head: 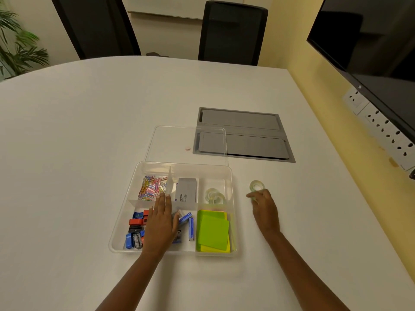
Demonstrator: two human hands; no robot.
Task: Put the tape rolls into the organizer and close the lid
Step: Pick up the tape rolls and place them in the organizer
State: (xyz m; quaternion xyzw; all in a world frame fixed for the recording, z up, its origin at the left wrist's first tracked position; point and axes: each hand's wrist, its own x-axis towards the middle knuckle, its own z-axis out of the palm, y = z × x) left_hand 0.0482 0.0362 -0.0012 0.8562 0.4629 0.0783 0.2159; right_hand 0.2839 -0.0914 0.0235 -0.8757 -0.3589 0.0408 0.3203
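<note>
Ideally the right hand (263, 204), pinching a clear tape roll (257, 186) on the counter (89, 131) at centre right, lifts it leftward over the organizer (233, 209) wall beside the stored rolls (215, 195), while the left hand (161, 218) rests spread.

The grey box (186, 190) in the organizer (125, 212) reads "amlin"; smaller print unreadable.

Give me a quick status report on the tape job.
Left hand flat over organizer. Right hand on tape rolls outside it, grip unclear. More tape in far right compartment. Lid off, behind; nothing blocking.
</note>
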